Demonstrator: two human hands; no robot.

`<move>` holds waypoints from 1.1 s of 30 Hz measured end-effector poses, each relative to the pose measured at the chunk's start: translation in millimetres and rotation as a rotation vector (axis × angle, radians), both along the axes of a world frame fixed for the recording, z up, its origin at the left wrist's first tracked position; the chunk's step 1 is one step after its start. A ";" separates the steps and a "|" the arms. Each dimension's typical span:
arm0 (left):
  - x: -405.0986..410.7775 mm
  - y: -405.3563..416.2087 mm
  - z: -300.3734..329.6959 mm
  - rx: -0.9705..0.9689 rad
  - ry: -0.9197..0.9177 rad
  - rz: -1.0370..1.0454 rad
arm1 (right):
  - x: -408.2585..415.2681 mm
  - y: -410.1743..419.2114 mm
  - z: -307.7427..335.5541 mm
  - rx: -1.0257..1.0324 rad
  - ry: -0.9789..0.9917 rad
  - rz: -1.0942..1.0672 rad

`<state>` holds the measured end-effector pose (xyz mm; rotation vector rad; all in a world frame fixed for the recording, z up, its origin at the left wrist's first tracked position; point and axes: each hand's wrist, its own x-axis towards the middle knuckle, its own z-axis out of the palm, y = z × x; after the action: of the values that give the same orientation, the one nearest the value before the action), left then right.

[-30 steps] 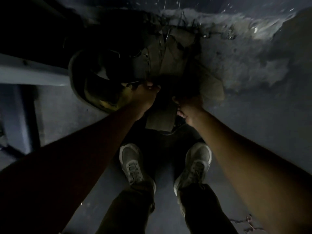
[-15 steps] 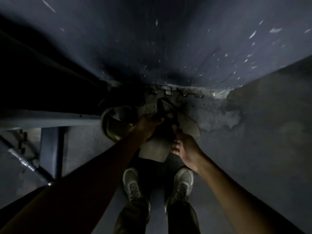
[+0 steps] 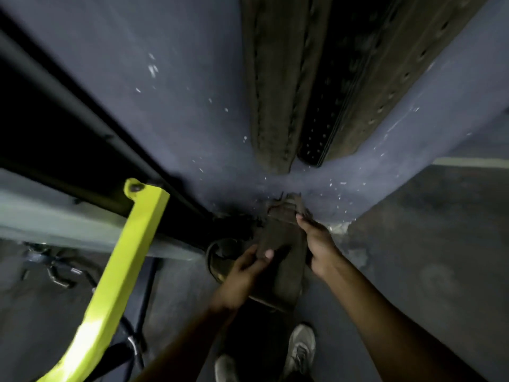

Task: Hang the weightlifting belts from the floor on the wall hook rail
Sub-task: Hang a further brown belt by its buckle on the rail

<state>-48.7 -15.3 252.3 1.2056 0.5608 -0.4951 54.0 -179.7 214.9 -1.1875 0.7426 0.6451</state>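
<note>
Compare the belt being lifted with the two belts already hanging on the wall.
The lifted belt is in both hands, left hand lower, right hand higher; the hanging belts are untouched. The lifted belt is low by the floor; the hanging belts drop straight from above. All look dark and worn.

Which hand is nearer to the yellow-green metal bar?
The left. The left hand grips the belt at its lower left edge, on the side of the yellow-green bar. The right hand holds the belt's far right edge.
</note>
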 end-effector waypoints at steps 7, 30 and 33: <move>-15.2 11.8 112.5 -0.184 -0.102 0.110 | -81.7 17.4 143.1 -0.174 -0.632 0.219; -87.6 25.0 505.8 0.341 -1.088 0.121 | -179.1 22.0 541.5 -0.038 -1.333 0.289; -91.1 21.1 536.6 0.387 -1.193 0.103 | -174.7 35.2 567.9 -0.254 -1.474 0.028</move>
<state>-139.8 5.8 788.9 1.5778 -0.3323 0.4695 -120.7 -144.5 782.8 -1.5146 -0.4652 -0.3931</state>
